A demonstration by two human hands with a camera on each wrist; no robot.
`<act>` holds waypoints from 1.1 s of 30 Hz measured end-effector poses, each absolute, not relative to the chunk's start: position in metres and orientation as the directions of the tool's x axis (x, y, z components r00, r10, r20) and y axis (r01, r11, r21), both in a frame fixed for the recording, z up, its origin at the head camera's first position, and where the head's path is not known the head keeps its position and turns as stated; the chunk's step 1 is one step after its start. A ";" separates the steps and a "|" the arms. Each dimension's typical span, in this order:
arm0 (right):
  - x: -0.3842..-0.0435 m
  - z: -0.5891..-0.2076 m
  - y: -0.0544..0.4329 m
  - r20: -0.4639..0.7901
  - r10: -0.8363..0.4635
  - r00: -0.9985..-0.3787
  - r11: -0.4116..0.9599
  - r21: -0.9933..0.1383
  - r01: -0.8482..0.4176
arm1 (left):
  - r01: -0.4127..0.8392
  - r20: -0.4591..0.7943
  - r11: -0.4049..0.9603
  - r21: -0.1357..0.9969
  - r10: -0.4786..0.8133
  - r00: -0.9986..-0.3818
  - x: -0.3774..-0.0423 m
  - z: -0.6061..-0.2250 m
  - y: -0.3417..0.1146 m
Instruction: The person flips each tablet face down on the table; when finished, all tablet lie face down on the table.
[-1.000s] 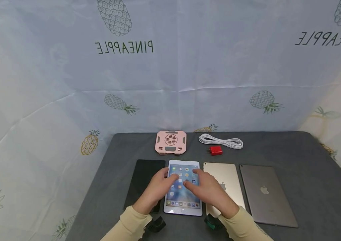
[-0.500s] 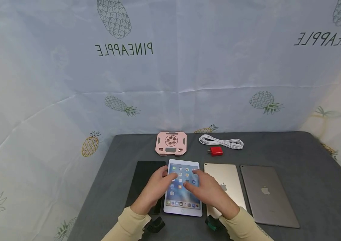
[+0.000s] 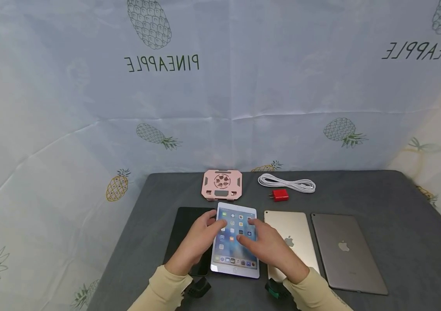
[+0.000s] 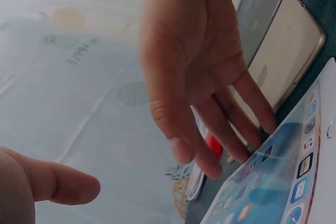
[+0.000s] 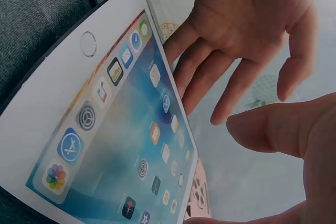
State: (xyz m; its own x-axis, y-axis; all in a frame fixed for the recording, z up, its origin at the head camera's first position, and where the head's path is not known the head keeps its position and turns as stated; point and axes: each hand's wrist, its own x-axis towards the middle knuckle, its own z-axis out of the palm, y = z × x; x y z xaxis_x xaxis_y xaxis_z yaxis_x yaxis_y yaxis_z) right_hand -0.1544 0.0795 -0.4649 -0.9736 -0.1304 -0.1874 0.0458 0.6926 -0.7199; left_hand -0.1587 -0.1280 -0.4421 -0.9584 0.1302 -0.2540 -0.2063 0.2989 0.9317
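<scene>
We find the white tablet (image 3: 234, 253) lit and face-up at the lower centre of the head view. We record the left hand (image 3: 198, 237) and right hand (image 3: 273, 247) at its sides, each grip wide, thumb spread.

The left hand (image 3: 199, 233) is sitting at the left edge of a white-framed tablet with a lit blue screen (image 3: 233, 250), while the right hand (image 3: 269, 244) is covering its right side, both thumbs pointing inward over the display! Just left, a flat black slab (image 3: 183, 224) is lying partly hidden; right, a gold metal tablet (image 3: 298, 235) and a grey metal tablet (image 3: 348, 255) are showing their backs. Farther off, a pink cut-out plate (image 3: 211, 185), a bundled white cable (image 3: 300, 185) and a red block plug (image 3: 280, 195) are resting.
</scene>
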 end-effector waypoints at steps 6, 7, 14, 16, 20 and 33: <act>-0.155 -0.466 0.078 -0.190 -0.130 -0.973 0.683 -0.729 0.051 | -0.205 -0.256 0.308 0.929 0.135 -0.957 -0.158 -0.437 -0.130; -0.155 -0.466 0.077 -0.191 -0.130 -0.973 0.680 -0.731 0.053 | -0.205 -0.256 0.314 0.927 0.129 -0.958 -0.158 -0.437 -0.130; -0.154 -0.466 0.076 -0.203 -0.125 -0.971 0.676 -0.734 0.066 | -0.192 -0.242 0.308 0.932 0.134 -0.961 -0.158 -0.433 -0.132; -0.155 -0.467 0.075 -0.206 -0.121 -0.971 0.673 -0.736 0.072 | -0.186 -0.237 0.304 0.934 0.137 -0.962 -0.157 -0.431 -0.132; -0.155 -0.466 0.069 -0.217 -0.120 -0.969 0.649 -0.756 0.089 | -0.175 -0.221 0.282 0.943 0.140 -0.965 -0.156 -0.429 -0.135; -0.159 -0.463 0.058 -0.250 -0.132 -0.959 0.621 -0.775 0.117 | -0.142 -0.180 0.248 0.958 0.139 -0.974 -0.155 -0.421 -0.142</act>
State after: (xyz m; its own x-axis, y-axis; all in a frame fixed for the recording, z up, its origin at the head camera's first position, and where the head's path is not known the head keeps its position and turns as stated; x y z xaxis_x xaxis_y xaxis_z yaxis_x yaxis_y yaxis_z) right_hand -0.1589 0.0576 -0.4626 -0.9591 -0.1320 -0.2502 0.1168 0.6208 -0.7752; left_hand -0.1552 -0.1419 -0.4211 -0.9737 0.1393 -0.1800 -0.1418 0.2477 0.9584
